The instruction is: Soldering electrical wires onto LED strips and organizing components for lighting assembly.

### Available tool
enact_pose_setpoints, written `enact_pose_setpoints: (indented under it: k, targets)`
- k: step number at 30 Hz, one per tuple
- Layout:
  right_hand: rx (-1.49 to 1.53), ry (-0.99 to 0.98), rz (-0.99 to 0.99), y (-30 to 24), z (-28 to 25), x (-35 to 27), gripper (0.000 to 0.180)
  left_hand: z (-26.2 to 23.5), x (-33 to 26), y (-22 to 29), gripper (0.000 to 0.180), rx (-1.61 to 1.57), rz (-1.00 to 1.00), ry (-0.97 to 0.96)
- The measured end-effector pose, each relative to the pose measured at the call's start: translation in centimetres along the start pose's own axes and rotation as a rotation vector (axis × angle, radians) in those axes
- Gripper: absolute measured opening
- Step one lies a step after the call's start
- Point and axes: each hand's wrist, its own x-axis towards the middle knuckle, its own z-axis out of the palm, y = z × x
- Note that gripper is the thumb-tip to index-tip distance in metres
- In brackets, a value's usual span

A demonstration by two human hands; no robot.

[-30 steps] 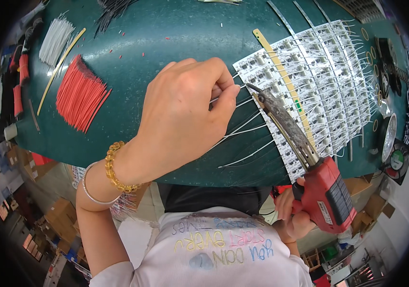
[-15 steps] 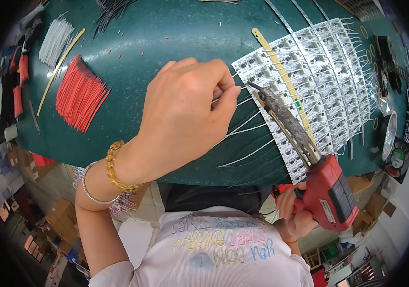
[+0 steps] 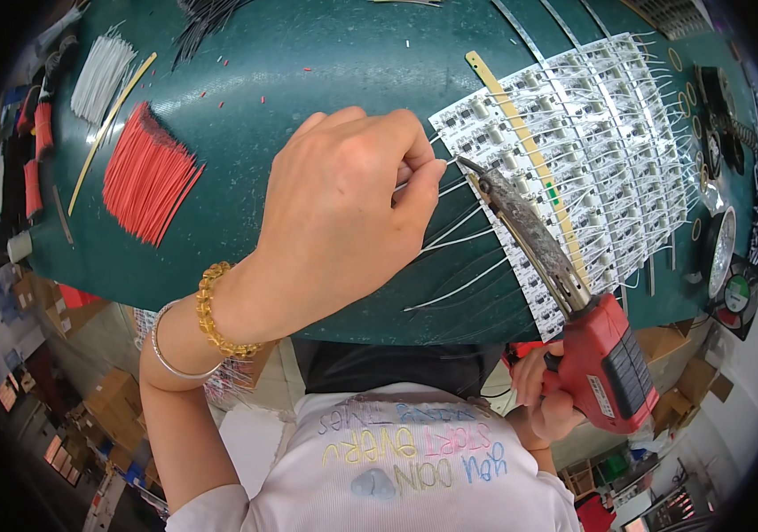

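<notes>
Soldering gun [image 3: 540, 241] shifted slightly (tip [image 3: 467, 164] apparently at board edge [image 3: 522, 275]).

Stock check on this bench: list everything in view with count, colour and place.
Table: one, dark green, centre.
Flat circuit boards: many, white, table's right.
Soldering gun: one, red and black, nose over boards.
Narrow flat strips: two, yellow, across boards and left.
Thin metal strips: at least three, silver, across boards.
Bundles of cut wire: several, red, white and dark, left and upper left.
Square fan: one, black, right edge.
Cardboard boxes: several, brown, below table.
Beaded bracelet: one, amber, left wrist.
Left hand: one, bare, pinching a thin white wire.
Right hand: one, bare, gripping soldering gun.
</notes>
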Motion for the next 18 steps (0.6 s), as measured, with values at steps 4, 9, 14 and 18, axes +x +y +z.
enact_pose_setpoints:
  k: [4, 9, 14, 18]
  targets:
    - [0.035, -0.024, -0.030, -0.1, 0.3, 0.2, 0.075, 0.1, 0.1, 0.0, 0.012, -0.008, -0.005, -0.008]
    - [0.070, -0.056, -0.045, -0.2, 0.3, 0.4, 0.077, 0.0, 0.1, 0.1, 0.012, -0.009, -0.016, -0.014]
    - [0.099, -0.111, -0.048, -1.0, 0.7, 1.1, 0.078, 0.1, 0.1, 0.1, 0.012, -0.013, -0.003, -0.010]
    - [0.149, -0.117, -0.057, -1.1, 1.2, 1.6, 0.078, -0.1, 0.0, 0.2, 0.012, -0.004, -0.006, -0.007]
